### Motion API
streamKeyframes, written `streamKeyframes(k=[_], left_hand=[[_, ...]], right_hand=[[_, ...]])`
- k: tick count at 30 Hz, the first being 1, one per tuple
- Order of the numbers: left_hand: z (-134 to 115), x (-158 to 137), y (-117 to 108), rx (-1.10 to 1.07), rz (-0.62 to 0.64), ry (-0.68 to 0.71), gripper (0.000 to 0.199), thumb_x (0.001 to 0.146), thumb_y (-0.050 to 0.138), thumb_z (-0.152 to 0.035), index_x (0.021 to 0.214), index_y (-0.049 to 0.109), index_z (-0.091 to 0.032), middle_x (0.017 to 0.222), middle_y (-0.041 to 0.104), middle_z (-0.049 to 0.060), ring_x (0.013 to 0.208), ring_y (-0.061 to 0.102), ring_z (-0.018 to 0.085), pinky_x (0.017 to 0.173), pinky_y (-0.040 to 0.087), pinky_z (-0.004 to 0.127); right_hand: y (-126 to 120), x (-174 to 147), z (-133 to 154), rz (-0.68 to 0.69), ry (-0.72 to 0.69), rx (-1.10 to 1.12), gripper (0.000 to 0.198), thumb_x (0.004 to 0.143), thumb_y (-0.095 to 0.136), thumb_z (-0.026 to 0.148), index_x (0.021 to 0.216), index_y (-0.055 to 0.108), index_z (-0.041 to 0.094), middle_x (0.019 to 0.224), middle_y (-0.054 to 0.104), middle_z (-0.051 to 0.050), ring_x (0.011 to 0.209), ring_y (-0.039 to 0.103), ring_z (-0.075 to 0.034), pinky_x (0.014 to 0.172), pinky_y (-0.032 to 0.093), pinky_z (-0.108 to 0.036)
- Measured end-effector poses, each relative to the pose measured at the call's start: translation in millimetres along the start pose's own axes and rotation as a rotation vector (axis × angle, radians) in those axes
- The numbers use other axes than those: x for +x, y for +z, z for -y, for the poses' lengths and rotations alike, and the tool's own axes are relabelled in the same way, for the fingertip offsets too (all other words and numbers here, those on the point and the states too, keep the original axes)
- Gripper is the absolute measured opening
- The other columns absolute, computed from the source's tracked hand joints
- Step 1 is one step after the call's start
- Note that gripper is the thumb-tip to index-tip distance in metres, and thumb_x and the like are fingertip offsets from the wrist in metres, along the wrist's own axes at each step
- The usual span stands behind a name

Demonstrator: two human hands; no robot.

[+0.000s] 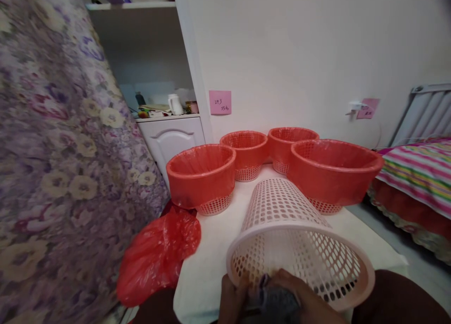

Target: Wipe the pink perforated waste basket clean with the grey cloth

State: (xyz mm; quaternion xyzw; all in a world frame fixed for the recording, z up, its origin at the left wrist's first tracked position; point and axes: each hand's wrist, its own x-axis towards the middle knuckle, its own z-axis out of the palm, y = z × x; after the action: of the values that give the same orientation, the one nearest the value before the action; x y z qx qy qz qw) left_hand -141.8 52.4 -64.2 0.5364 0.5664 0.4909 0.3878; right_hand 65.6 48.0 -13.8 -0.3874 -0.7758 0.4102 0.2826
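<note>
A pale pink perforated wastebasket [282, 206] lies on its side on the white table, its wide mouth facing me. At the lower part of its rim, my left hand [235, 293] is closed, fingers curled near the basket's opening. My right hand [299, 291] is beside it, also closed. Between them is a bunched, dark grey, cloth-like thing [278, 305] with a purplish edge; both hands seem to grip it, though blur hides the fingertips. A loose red plastic bag [158, 253] hangs over the table's left edge.
Behind stand several baskets lined with red bags: left [200, 183], back middle [244, 148], back right [292, 136] and right [327, 178]. A white-covered table [207, 263] bears them. A floral curtain [70, 173] hangs left; a striped bed [419, 169] stands right.
</note>
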Motion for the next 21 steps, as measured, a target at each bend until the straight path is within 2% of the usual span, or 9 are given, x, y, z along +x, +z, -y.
streamKeyframes(k=[3,6,8,11,13,16,21], left_hand=[[4.1,-0.2,-6.7,-0.014,-0.06,-0.012,0.053,0.079,0.055,-0.058,0.085,0.072,-0.009,0.074,0.074,0.01,0.078,0.069,0.028,0.074,0.057,0.034],[3.7,-2.2,-11.1,-0.017,-0.133,-0.01,0.055,0.078,0.056,-0.06,0.089,0.072,-0.009,0.077,0.075,0.01,0.082,0.069,0.029,0.073,0.057,0.035],[0.3,-3.4,-9.9,-0.024,-0.16,0.003,0.053,0.077,0.058,-0.059,0.093,0.072,-0.01,0.083,0.076,0.01,0.088,0.069,0.03,0.078,0.057,0.035],[-6.4,-4.2,-3.4,-0.023,-0.161,0.034,0.053,0.076,0.06,-0.059,0.097,0.072,-0.012,0.098,0.076,0.012,0.094,0.069,0.03,0.083,0.057,0.035],[-8.9,-4.4,0.7,0.006,-0.159,0.041,0.054,0.075,0.06,-0.06,0.096,0.072,-0.012,0.099,0.076,0.013,0.097,0.068,0.03,0.087,0.056,0.036],[-7.4,-4.9,3.2,0.056,-0.168,0.039,0.053,0.073,0.061,-0.06,0.093,0.072,-0.012,0.092,0.077,0.013,0.097,0.069,0.03,0.09,0.054,0.037],[0.9,-4.6,1.9,0.067,-0.151,0.038,0.049,0.074,0.061,-0.056,0.094,0.072,-0.012,0.089,0.077,0.013,0.095,0.069,0.029,0.09,0.055,0.036]], right_hand=[[-20.2,12.6,4.1,-0.049,-0.015,0.08,0.057,0.05,0.044,0.006,0.098,0.067,0.024,0.097,0.064,-0.003,0.097,0.06,-0.021,0.086,0.046,-0.033],[-34.7,32.0,-3.7,-0.201,-0.021,0.029,0.064,0.048,0.042,0.006,0.105,0.066,0.021,0.103,0.064,-0.006,0.108,0.057,-0.024,0.096,0.043,-0.038],[-42.1,48.5,-10.9,-0.327,-0.005,-0.083,0.064,0.051,0.043,0.006,0.108,0.066,0.021,0.111,0.065,-0.007,0.118,0.053,-0.026,0.104,0.038,-0.041],[-52.2,79.4,-20.0,-0.46,0.084,-0.235,0.051,0.065,0.049,0.01,0.111,0.066,0.024,0.115,0.067,-0.007,0.125,0.049,-0.028,0.109,0.032,-0.046],[-55.9,102.3,-25.8,-0.484,0.142,-0.265,0.04,0.076,0.049,0.017,0.112,0.066,0.026,0.113,0.068,-0.008,0.124,0.049,-0.029,0.108,0.034,-0.048],[-51.3,133.2,-35.6,-0.472,0.186,-0.274,0.033,0.088,0.047,0.026,0.117,0.063,0.026,0.119,0.066,-0.009,0.123,0.051,-0.028,0.105,0.038,-0.049],[-29.5,163.3,-49.2,-0.403,0.222,-0.307,0.035,0.091,0.054,0.04,0.122,0.057,0.022,0.133,0.056,-0.009,0.118,0.053,-0.026,0.103,0.039,-0.052]])
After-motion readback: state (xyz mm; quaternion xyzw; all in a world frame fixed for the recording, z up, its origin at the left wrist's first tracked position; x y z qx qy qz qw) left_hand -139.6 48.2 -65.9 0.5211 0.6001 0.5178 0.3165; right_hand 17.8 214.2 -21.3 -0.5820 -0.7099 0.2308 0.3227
